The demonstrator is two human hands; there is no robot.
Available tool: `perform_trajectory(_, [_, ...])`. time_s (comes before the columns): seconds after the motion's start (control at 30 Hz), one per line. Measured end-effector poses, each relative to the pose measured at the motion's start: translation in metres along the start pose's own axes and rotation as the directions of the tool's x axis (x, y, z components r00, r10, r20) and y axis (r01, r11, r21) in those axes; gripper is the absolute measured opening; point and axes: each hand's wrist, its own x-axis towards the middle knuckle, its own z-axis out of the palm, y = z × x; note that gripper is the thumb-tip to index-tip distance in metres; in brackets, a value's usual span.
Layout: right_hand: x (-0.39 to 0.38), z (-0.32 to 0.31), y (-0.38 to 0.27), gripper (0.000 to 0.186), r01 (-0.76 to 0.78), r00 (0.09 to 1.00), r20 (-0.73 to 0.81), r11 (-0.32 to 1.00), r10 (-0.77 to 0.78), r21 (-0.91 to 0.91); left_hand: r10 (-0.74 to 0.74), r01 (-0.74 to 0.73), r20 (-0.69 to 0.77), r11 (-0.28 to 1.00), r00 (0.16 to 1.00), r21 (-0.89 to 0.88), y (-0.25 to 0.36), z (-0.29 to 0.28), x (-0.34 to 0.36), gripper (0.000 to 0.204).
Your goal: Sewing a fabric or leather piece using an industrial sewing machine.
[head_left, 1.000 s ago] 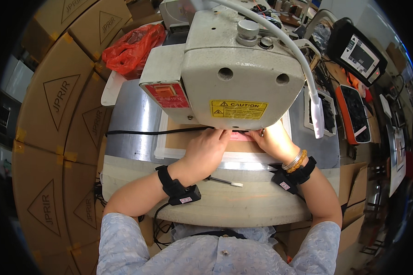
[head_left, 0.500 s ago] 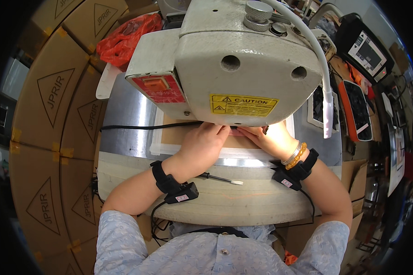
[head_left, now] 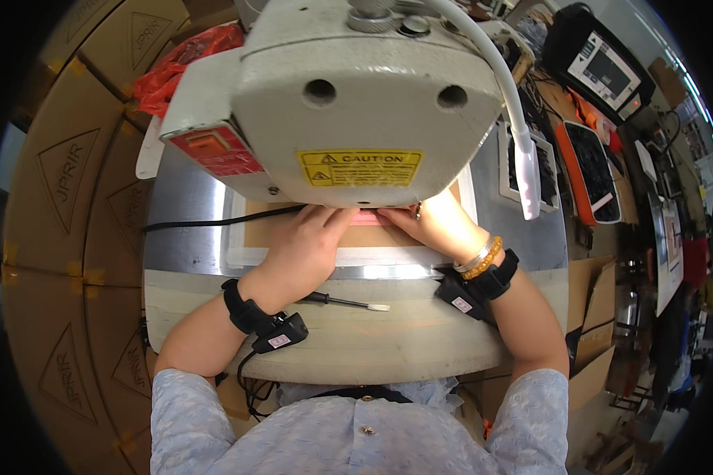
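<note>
In front of me is the cream-coloured head of an industrial sewing machine [head_left: 364, 119], and both my hands reach under its lower front edge. My left hand [head_left: 303, 247] is closed, its fingers bent together where a black cord [head_left: 214, 222] runs in from the left. On the other side, my right hand [head_left: 444, 228] is closed too, thumb and fingers pointing inward under the head. Its fingertips are partly hidden, so what they pinch cannot be made out. A pink strip [head_left: 367, 218] shows between the fingertips, over a brown rectangle [head_left: 277, 233] with white borders.
Nearer me, a screwdriver [head_left: 348, 302] lies on the table's pale front edge [head_left: 372, 340]. A white hose [head_left: 523, 158] hangs at the machine's right. Further right are an orange-rimmed tray [head_left: 590, 174] and a screen [head_left: 606, 71]. Cardboard boxes [head_left: 51, 198] are stacked along the left.
The whole view has shifted, so machine and hands sit further left in the picture. Slightly more of the pink strip shows between my fingertips. Both hands keep their place under the machine head.
</note>
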Motion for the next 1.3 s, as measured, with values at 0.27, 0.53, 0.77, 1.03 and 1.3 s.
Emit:
perform_trajectory(0.27, [-0.004, -0.003, 0.006, 0.019, 0.015, 0.992, 0.125, 0.999, -0.019, 0.033, 0.031, -0.032, 0.031, 0.998, 0.999, 0.058, -0.001, -0.004, -0.001, 0.051])
perform_trajectory(0.53, [-0.013, -0.002, 0.018, 0.014, -0.134, 0.955, 0.266, 0.991, 0.133, -0.012, 0.029, -0.031, 0.036, 0.999, 0.999, 0.042, -0.001, -0.004, 0.001, 0.038])
perform_trajectory(0.77, [-0.017, -0.004, 0.019, 0.015, -0.141, 0.962, 0.232, 0.990, 0.141, -0.016, 0.019, -0.019, 0.004, 1.000, 1.000, 0.003, 0.000, -0.004, 0.001, 0.029])
perform_trajectory(1.03, [-0.018, 0.007, 0.015, 0.018, -0.109, 0.984, 0.138, 0.994, 0.111, -0.021, 0.053, -0.055, 0.034, 0.996, 0.998, 0.075, -0.003, -0.003, -0.001, 0.047])
perform_trajectory(1.3, [-0.018, 0.009, 0.010, 0.016, -0.049, 0.992, 0.110, 0.996, 0.058, -0.079, -0.011, 0.013, 0.061, 1.000, 0.998, -0.024, 0.001, -0.007, 0.002, 0.050])
